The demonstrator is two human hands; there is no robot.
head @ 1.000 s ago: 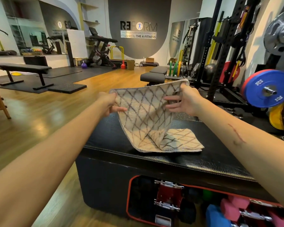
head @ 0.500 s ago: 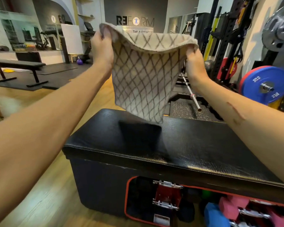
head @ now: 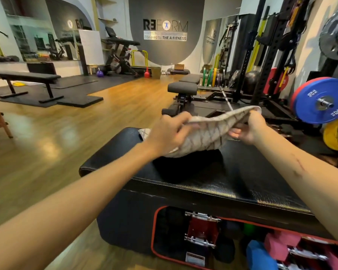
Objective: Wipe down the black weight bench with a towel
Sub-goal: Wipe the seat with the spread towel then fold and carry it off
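Two bare forearms reach forward over a black weight bench (head: 213, 184), a padded box with a glossy black top; the left hand (head: 167, 133) pinches one end of a beige towel (head: 209, 131) with a dark diamond pattern, fingers curled over its edge; the right hand (head: 249, 127) grips the other end, thumb and fingers closed round the cloth; the towel hangs slack between the hands just above the far part of the bench top, its lower fold close to or touching the pad, and which cannot be told; a corner of the cloth shows behind the left wrist, which covers part of it; a red-edged opening (head: 158, 230) in the front of the bench shows dumbbells (head: 200, 230) in red, pink and blue; beyond the bench stands a second padded bench (head: 182, 87) beside a black rack (head: 265, 55); to the right a blue weight plate (head: 318, 100) sits on a bar, a yellow plate (head: 334, 135) below it; a flat bench (head: 27, 76) stands far left on dark mats over a wooden floor (head: 66, 133).
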